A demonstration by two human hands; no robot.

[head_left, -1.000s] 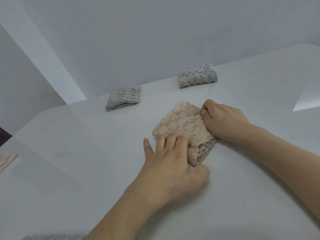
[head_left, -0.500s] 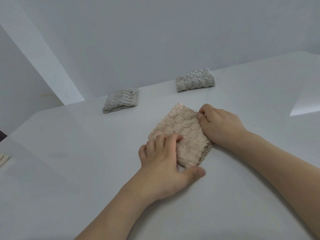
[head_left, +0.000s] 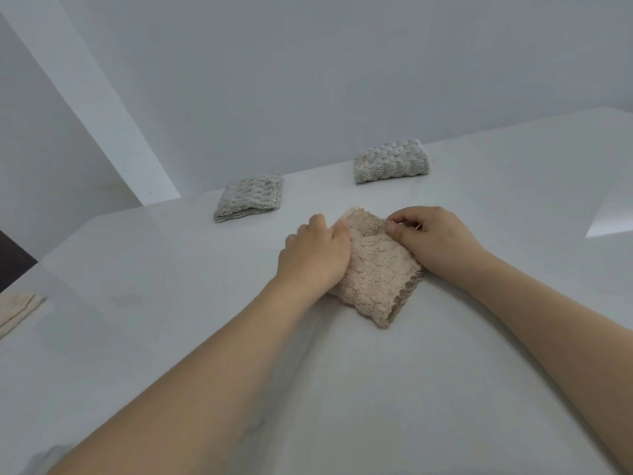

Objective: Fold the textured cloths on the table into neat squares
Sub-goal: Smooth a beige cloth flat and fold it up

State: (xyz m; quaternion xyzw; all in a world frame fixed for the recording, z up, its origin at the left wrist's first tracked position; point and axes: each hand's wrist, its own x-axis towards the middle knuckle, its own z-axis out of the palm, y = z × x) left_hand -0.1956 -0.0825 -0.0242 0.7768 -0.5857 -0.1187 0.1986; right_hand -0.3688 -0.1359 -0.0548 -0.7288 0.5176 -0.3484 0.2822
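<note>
Two hands on one cloth right now, and I'm watching both of them from the head camera. My left hand (head_left: 313, 253) lies on the left edge of the beige cloth (head_left: 376, 272), fingers curled down over that side, thumb tucked against the fabric near its far corner. My right hand (head_left: 431, 240) sits on the cloth's right edge, fingers bent, with thumb and forefinger pinching the far right part of the fabric. So both hands are gripping it, one on each side, neither spread wide.

That beige cloth is folded into a thick, roughly square pad, turned diamond-wise, one corner pointing back at me, layered edges showing along its near right side. It lies flat on the white table (head_left: 445, 389), about the middle of the surface.

Further back, two grey textured cloths, both already folded. One grey cloth (head_left: 250, 200) rests to the left, near the table's far edge; the other grey cloth (head_left: 390, 161) is off to the right of it, close to the wall (head_left: 308, 80). They're well apart from each other and from the beige one.

Far left, a pale striped piece of fabric (head_left: 17, 310) pokes into frame at the table's edge; I can't tell what it is.
</note>
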